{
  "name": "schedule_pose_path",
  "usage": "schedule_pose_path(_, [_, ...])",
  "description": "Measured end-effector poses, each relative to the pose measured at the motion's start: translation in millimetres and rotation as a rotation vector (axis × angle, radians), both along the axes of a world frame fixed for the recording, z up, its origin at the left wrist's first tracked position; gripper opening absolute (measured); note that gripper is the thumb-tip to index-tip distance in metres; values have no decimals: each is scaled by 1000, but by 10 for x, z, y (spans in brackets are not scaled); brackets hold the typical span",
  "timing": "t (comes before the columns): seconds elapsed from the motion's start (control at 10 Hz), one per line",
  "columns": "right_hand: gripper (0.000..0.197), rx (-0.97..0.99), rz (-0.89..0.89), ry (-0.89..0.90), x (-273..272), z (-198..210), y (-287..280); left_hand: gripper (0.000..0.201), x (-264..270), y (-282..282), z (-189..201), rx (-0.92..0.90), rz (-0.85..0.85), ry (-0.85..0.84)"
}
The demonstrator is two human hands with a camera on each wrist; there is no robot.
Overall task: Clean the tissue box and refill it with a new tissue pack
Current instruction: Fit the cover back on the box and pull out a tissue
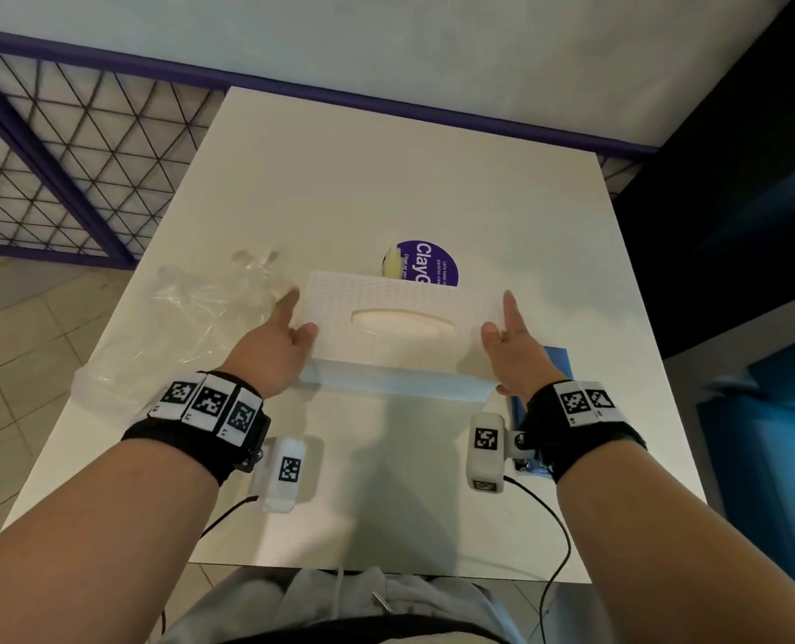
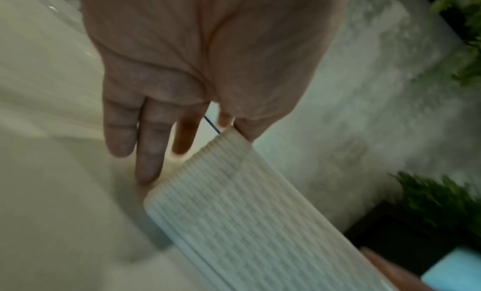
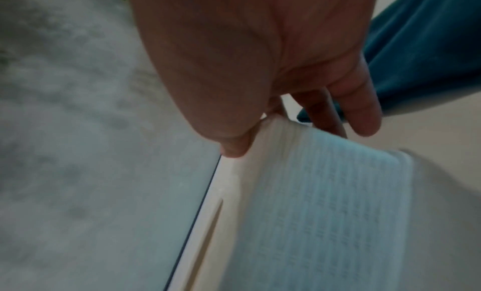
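Note:
A white tissue box with a woven pattern and an oval slot on top lies across the middle of the white table. My left hand is at its left end, fingers straight along the end wall and thumb lying on the top. My right hand mirrors this at the right end. In the left wrist view the straight fingers hang beside the box. In the right wrist view the thumb tip presses on the top edge of the box. Whether tissues are inside is hidden.
A crumpled clear plastic wrapper lies left of the box. A blue cloth lies under my right hand. Behind the box are a round purple label and a small yellowish thing. A wire fence stands at the left.

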State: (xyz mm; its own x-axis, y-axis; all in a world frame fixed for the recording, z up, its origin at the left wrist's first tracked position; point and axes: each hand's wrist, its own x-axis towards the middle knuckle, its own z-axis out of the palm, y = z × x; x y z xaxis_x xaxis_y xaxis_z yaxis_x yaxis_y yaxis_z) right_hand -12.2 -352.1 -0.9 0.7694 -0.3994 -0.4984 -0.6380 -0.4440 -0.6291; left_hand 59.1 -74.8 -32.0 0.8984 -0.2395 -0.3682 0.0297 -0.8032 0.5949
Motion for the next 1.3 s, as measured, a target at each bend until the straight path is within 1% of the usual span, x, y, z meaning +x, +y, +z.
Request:
schedule_pose_path(0.1, [57, -143, 38, -45, 33, 11, 33, 56, -36, -79, 49, 79, -155, -104])
schedule_pose_path(0.2, [58, -130, 10, -18, 66, -15, 9, 56, 2, -122, 65, 130, -219, -79])
schedule_pose_path(0.3, [67, -166, 109, 68, 59, -67, -54, 58, 24, -90, 63, 9, -177, 8])
schedule_pose_path(0.4, [52, 6, 3, -75, 39, -73, -66, 57, 14, -86, 31, -94, -108, 2])
schedule_pose_path(0.5, [51, 62, 19, -80, 31, -93, -107, 56, 6, -126, 5, -69, -96, -23])
schedule_pose_path(0.6, [53, 11, 54, -61, 73, -59, -112, 56, 17, -168, 43, -23, -122, -18])
schedule_pose_path(0.7, [56, -196, 168, 29, 94, -6, -77, 56, 23, -217, 104, 168, -185, -3])
schedule_pose_path(0.8, [60, -486, 330, 175, 132, 43, -19, 59, 47, -290, 198, 477, -297, -79])
schedule_pose_path(0.9, [66, -694, 402, 251, 169, 17, 74, 60, 65, -361, 265, 620, -403, -87])
schedule_pose_path(1.0, [72, -754, 409, 299, 204, -26, 145, 60, 73, -380, 295, 643, -434, -47])
schedule_pose_path(1.1, [73, -751, 411, 311, 217, -48, 144, 62, 112, -414, 319, 670, -446, -24])
schedule_pose_path(1.2, [71, -679, 390, 303, 199, -35, 99, 66, 55, -461, 349, 712, -440, -38])
schedule_pose_path(1.3, [65, -667, 336, 157, 164, -36, 94, 69, 1, -512, 361, 692, -405, -34])
